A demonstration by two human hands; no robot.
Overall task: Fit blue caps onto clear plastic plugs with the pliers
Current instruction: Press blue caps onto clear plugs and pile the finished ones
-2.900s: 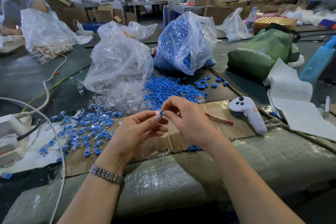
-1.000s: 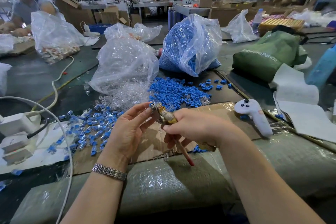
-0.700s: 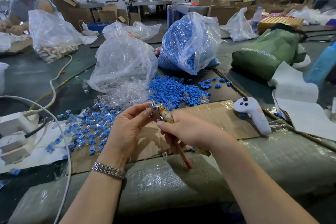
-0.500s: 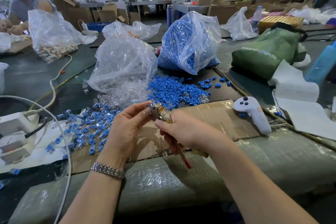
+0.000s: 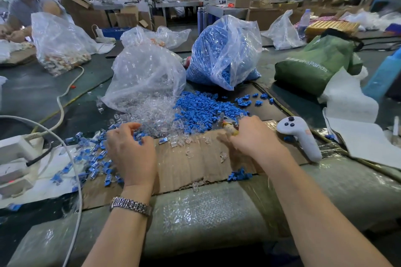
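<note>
Blue-capped plugs pile left on the worktop, loose caps and clear plugs remain; right hand grips pliers, left hand loosely curled over capped pile, holding nothing visible.

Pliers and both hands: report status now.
Left hand open over capped plugs pile. Right hand grips yellow-handled metal pliers low over brown cardboard sheet. Nothing in the way.
</note>
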